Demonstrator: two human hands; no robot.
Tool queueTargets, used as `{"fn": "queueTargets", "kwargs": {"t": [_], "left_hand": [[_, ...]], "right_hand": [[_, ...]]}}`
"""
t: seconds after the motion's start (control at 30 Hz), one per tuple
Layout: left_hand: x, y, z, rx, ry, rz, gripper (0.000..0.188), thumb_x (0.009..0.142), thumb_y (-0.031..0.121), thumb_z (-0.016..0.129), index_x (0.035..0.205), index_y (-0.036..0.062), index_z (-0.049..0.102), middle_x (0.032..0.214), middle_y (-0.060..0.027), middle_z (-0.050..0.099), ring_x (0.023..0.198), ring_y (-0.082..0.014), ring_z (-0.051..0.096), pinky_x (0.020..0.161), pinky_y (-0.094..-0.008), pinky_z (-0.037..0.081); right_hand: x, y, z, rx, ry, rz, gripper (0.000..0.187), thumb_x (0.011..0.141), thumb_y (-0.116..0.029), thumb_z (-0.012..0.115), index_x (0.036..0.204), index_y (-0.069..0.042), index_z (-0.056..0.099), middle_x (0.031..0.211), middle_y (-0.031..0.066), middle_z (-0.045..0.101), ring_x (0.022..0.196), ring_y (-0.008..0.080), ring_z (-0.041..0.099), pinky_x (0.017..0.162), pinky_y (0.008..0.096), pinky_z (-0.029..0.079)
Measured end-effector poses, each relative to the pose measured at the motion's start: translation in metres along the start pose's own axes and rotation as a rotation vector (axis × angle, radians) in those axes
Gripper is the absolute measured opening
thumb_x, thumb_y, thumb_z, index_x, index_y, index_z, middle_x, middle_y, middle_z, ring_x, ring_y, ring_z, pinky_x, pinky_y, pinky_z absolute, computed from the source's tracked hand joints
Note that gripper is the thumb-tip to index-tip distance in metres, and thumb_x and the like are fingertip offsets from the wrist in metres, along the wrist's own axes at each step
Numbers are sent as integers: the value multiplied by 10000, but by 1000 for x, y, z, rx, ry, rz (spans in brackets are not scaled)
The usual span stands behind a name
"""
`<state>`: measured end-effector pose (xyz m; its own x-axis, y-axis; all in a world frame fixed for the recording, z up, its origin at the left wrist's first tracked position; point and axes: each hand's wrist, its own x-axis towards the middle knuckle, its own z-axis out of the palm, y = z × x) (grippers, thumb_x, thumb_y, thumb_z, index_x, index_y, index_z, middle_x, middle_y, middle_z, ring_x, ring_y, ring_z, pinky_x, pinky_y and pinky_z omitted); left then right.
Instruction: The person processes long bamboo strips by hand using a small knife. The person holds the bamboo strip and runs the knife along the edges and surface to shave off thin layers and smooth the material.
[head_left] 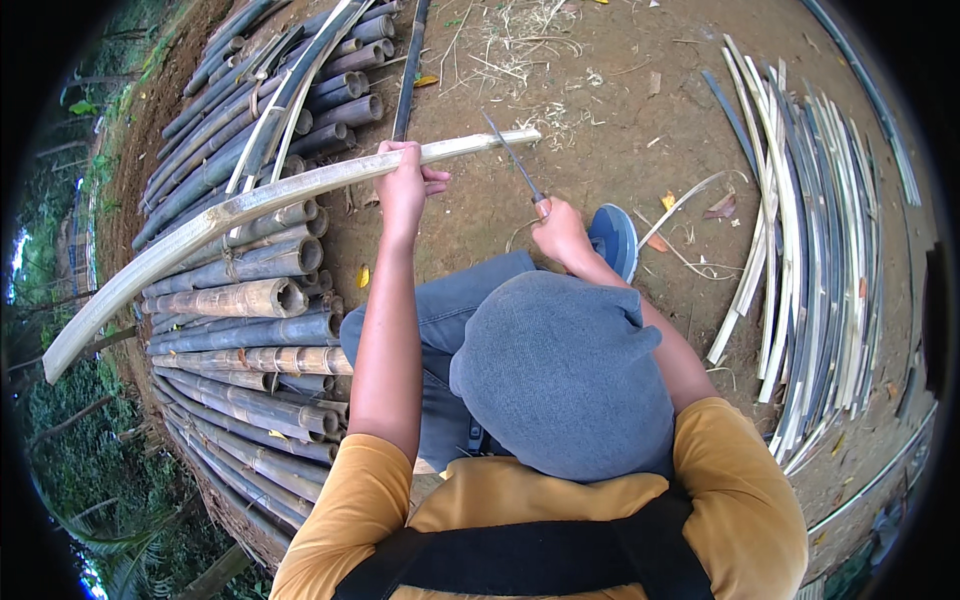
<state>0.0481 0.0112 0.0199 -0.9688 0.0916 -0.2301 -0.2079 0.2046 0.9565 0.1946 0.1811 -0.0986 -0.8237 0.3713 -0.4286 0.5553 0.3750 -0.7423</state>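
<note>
My left hand (pixel 404 190) is closed around a long pale split bamboo strip (pixel 230 212), thumb on top. The strip runs from the far left to a short end just right of my hand, its pale inner face showing. In my right hand (pixel 562 232) is a thin-bladed knife (pixel 517 160) with a brown handle. Its blade points up and left and crosses the strip near the right end; whether it touches or only overlaps, I cannot tell.
Bamboo poles (pixel 235 262) are stacked on the left, with split lengths (pixel 300 85) lying over them. Many split strips (pixel 810 250) form a bundle on the right. Shavings (pixel 530 60) litter the dirt ahead. A blue sandal (pixel 617 240) shows beyond my right wrist.
</note>
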Motion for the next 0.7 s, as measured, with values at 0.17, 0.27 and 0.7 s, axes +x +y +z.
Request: {"fn": "queueTargets", "kwargs": {"t": [0.17,0.27,0.7], "left_hand": [[-3,3,9,-5,7,8,153,999,154,493,1071,22,468,733,-124,604,578,-235,697,482,-325,587],[-3,-3,11,-50,40,51,151,1004,141,488,1086,16,468,747,-134,608,554,-247,690,475,-330,587],[7,-23,4,-212,135,18,178,1002,116,484,1122,-8,441,894,-221,618,561,-301,703,486,-377,618]], "right_hand": [[25,12,-3,29,44,73,221,923,-161,587,949,52,641,957,320,679,992,485,651,839,524,499],[17,2,-6,52,-23,63,200,904,-141,600,967,45,640,958,317,678,982,484,652,829,523,498],[9,-5,-2,-98,-24,-29,277,987,-217,536,1069,32,624,986,299,687,1007,471,650,858,539,501]]}}
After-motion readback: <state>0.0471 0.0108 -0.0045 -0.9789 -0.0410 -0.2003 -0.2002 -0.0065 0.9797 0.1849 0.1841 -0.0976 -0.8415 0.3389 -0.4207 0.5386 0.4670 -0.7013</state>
